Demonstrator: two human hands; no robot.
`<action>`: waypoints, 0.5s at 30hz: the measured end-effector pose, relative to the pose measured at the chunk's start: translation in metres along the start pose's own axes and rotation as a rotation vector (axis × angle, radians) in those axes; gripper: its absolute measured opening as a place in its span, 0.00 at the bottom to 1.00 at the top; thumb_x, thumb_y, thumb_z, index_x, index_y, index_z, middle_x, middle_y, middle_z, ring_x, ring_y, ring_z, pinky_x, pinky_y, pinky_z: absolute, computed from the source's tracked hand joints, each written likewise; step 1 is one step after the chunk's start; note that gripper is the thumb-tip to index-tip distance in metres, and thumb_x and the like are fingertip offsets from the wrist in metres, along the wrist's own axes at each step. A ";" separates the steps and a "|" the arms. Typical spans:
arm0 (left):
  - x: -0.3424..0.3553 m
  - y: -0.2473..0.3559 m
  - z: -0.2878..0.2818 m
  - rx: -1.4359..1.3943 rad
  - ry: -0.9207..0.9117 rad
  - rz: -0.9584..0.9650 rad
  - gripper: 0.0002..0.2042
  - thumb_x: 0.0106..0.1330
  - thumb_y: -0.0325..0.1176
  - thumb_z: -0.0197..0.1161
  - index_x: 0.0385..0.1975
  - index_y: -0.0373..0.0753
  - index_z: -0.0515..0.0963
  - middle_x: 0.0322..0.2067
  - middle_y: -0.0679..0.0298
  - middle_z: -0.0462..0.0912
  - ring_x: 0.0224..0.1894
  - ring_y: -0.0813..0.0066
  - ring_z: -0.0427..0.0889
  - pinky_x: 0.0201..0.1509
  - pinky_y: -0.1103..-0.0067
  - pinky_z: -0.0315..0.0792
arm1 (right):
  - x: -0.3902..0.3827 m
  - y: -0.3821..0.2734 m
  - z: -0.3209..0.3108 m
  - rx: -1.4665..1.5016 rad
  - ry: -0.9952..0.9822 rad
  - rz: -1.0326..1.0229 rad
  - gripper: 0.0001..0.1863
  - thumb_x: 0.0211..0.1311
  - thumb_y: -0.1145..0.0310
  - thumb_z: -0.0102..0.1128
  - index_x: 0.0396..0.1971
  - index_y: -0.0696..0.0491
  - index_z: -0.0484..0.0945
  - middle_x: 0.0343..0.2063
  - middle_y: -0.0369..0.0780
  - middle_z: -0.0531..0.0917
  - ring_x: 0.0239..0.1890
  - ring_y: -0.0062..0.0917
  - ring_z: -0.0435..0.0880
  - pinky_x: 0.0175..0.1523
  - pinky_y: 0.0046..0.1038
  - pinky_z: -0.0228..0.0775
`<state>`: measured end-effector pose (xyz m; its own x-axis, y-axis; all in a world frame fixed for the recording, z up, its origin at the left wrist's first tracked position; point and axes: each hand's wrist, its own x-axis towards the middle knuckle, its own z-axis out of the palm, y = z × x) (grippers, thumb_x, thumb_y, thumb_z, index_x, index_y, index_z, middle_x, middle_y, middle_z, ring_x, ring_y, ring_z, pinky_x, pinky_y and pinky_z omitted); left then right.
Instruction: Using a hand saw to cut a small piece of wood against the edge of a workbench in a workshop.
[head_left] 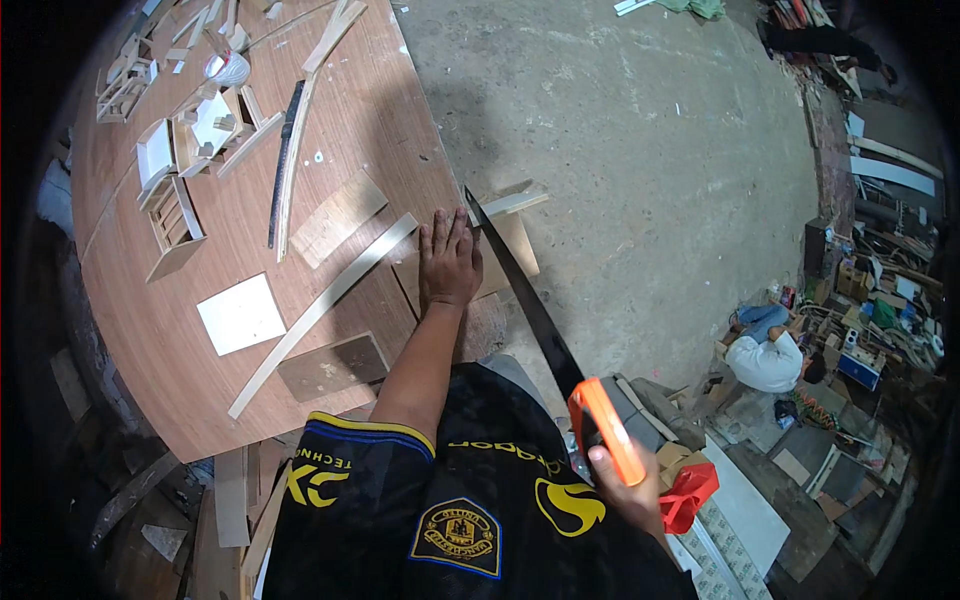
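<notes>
My left hand (450, 262) lies flat at the table's right edge, fingers stretched out and pressing on wood. A long pale wooden strip (325, 312) runs up to that hand from the lower left. Beyond the fingers, a short pale wood piece (515, 202) juts past the edge; whether it joins the strip is hidden under the hand. My right hand (625, 478) grips the orange handle of a handsaw (528, 292). Its dark blade slants up and left, the tip just right of my left fingertips, by the jutting piece. Below lies a flat tan board (515, 245).
On the brown tabletop (235, 385) sit small wooden chair-like pieces (172, 225), a white square panel (241, 313), a thin board (340, 215), a dark ruler-like strip (285, 165) and a cup (228, 68). Another person (765, 358) sits at the right among scrap. A red bag (688, 497) lies near my right hand.
</notes>
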<state>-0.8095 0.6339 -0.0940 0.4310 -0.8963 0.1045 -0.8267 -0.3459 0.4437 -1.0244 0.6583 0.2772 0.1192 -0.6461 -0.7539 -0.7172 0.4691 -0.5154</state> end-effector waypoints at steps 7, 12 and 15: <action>-0.004 0.001 -0.011 0.038 -0.048 0.014 0.27 0.72 0.38 0.46 0.71 0.45 0.53 0.69 0.61 0.62 0.72 0.49 0.56 0.74 0.51 0.41 | 0.076 -0.076 0.037 -0.349 -0.077 -0.312 0.12 0.63 0.65 0.62 0.37 0.59 0.75 0.22 0.50 0.78 0.27 0.50 0.78 0.34 0.37 0.71; 0.005 0.001 -0.005 -0.037 -0.046 -0.027 0.26 0.73 0.39 0.45 0.71 0.49 0.53 0.69 0.60 0.63 0.71 0.48 0.56 0.74 0.51 0.41 | 0.077 -0.076 0.041 -0.231 -0.040 -0.334 0.11 0.64 0.66 0.62 0.37 0.59 0.74 0.23 0.50 0.78 0.28 0.51 0.78 0.33 0.37 0.70; 0.002 0.000 -0.002 -0.041 0.001 -0.044 0.26 0.73 0.39 0.44 0.70 0.50 0.54 0.69 0.62 0.62 0.72 0.50 0.56 0.74 0.51 0.42 | 0.061 -0.070 0.034 -0.315 -0.064 -0.343 0.11 0.64 0.66 0.62 0.36 0.58 0.74 0.23 0.49 0.78 0.27 0.47 0.80 0.33 0.35 0.70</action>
<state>-0.8075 0.6331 -0.0920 0.4674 -0.8800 0.0851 -0.7914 -0.3735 0.4838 -0.9433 0.6069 0.2538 0.4210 -0.6890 -0.5900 -0.8011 0.0227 -0.5981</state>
